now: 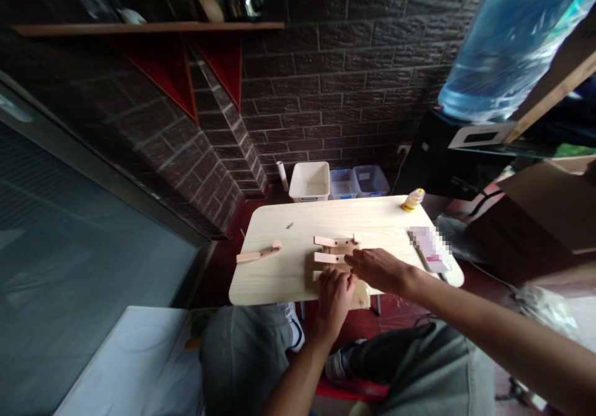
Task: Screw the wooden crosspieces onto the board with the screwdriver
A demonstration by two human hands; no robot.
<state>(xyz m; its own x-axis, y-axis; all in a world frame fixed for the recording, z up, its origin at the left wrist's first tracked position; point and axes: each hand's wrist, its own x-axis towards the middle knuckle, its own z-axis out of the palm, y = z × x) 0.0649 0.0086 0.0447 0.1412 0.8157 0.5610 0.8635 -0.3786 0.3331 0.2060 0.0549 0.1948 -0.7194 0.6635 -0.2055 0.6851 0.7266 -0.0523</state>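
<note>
On the table, near its front edge, lies a wooden assembly (330, 258) with several pale slats, dark holes in them, and a flat board reaching past the edge. My left hand (334, 293) is closed over the nearest slat, its fingers curled on the wood. Just right of it, my right hand (375, 268) is closed above the assembly, fingertips pressed together. A small yellow bit shows under those fingers; what it belongs to is hidden. One loose angled wooden piece (259, 254) lies at the table's left. Several small metal screws (289, 225) sit farther back.
The light wooden table (279, 285) has rounded corners. At its right are a yellow-labelled clear bottle (413, 200) and a partly blurred flat packet (429, 249). Behind stand a white bin (310, 180) and two clear tubs. Cardboard boxes (540, 205) fill the right side.
</note>
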